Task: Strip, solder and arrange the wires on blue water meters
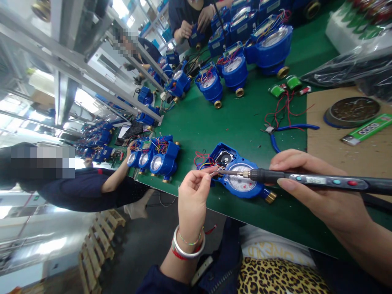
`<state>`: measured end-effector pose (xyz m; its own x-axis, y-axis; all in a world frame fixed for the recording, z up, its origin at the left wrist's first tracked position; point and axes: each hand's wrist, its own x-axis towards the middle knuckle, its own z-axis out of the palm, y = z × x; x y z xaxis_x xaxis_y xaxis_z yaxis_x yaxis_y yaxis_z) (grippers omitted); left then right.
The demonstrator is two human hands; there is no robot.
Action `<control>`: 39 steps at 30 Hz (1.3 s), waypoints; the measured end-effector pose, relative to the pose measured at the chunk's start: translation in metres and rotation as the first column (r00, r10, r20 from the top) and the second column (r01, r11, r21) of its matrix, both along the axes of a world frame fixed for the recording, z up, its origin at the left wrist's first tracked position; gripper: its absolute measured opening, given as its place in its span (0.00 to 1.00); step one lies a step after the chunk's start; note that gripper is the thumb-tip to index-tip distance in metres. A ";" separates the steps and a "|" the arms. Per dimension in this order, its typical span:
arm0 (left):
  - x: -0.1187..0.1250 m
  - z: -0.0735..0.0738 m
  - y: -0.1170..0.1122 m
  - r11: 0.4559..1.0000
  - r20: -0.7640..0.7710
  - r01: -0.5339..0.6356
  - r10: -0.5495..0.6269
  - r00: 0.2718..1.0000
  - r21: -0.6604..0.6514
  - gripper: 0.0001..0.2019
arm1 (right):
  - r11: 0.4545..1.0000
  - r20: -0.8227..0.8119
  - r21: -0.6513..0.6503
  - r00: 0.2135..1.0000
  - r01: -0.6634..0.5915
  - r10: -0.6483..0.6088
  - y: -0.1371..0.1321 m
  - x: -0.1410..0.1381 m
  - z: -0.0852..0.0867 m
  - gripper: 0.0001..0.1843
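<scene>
Blue meter (240,184) on the near part of the green tabletop (196,126), with two hands over it.
The left hand (196,192) has its grip pinched on a thin wire (213,174) by the meter's open box. The right hand (324,202) has its grip around a black soldering iron (315,180). Its tip points left, close to the pinched wire; I can't tell if they touch. Red wires (202,156) curl out at the meter's left. Blue cutters (273,143) lie on the far side, and more blue meters (165,159) stand to the left.
</scene>
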<state>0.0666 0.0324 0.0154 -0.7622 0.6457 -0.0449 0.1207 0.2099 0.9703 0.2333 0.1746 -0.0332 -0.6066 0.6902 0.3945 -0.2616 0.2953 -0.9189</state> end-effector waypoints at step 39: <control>0.002 -0.001 0.002 1.000 0.001 -0.020 0.020 1.000 0.007 0.05 | 0.998 0.014 0.001 0.998 0.069 -0.069 0.004 0.005 -0.001 0.06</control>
<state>0.0685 0.0345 0.0142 -0.7750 0.6306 -0.0414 0.1155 0.2058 0.9718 0.2380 0.1786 -0.0341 -0.5633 0.7302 0.3866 -0.2277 0.3126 -0.9222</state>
